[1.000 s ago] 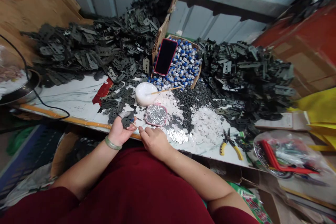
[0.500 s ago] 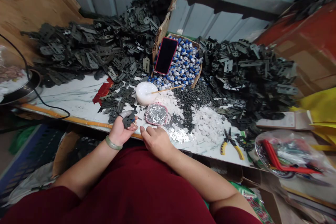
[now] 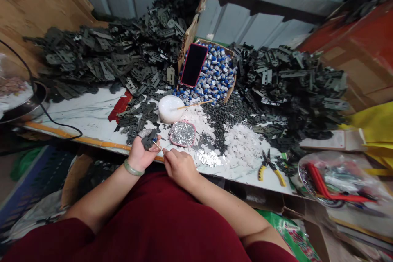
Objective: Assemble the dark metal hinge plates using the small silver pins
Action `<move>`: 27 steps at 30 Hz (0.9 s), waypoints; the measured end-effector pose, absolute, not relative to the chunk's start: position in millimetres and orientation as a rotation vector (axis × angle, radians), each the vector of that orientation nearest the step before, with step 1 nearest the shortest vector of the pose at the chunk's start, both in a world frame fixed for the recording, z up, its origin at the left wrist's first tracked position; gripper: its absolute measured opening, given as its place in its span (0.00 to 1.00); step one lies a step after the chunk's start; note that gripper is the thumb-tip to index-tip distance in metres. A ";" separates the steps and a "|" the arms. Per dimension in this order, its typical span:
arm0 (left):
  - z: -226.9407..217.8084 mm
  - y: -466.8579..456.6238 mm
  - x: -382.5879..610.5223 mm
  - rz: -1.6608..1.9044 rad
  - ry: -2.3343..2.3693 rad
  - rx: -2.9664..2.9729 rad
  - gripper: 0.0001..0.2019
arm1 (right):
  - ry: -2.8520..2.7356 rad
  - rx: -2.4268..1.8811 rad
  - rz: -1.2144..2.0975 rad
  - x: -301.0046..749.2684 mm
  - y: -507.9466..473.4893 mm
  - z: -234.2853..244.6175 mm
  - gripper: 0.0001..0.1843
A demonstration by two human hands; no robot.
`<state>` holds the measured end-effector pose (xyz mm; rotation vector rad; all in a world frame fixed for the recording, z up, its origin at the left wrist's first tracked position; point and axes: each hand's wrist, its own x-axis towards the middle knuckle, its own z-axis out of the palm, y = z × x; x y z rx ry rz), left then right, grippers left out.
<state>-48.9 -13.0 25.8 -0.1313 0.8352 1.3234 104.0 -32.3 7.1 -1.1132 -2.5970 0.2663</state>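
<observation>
My left hand (image 3: 142,153), with grey wrapping on a finger and a bangle on the wrist, is closed around a dark plastic part (image 3: 149,139) that has a small blue piece on it. In my right hand (image 3: 180,167) I pinch a thin light stick (image 3: 157,145), its tip at the part. Just beyond my hands stands a pink-rimmed tray (image 3: 183,145) of small silver pins. Behind it sits a white tub (image 3: 168,118) with white contents and a wooden stick (image 3: 199,104) across it.
Heaps of dark plastic parts (image 3: 101,57) lie left and right. A phone (image 3: 194,65) leans over blue-and-white pieces (image 3: 219,69). Small black bits (image 3: 225,116), white discs (image 3: 245,143) and yellow-handled pliers (image 3: 268,168) are on the right. A cable (image 3: 46,110) crosses the left edge.
My right hand has shifted slightly left and toward me. The dark part has tilted a little in my left hand, and the thin stick remains at it.
</observation>
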 end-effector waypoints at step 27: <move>29.2 -12.8 -42.1 1.382 0.842 -0.093 0.18 | -2.331 -1.361 0.749 96.7 -38.3 9.9 0.07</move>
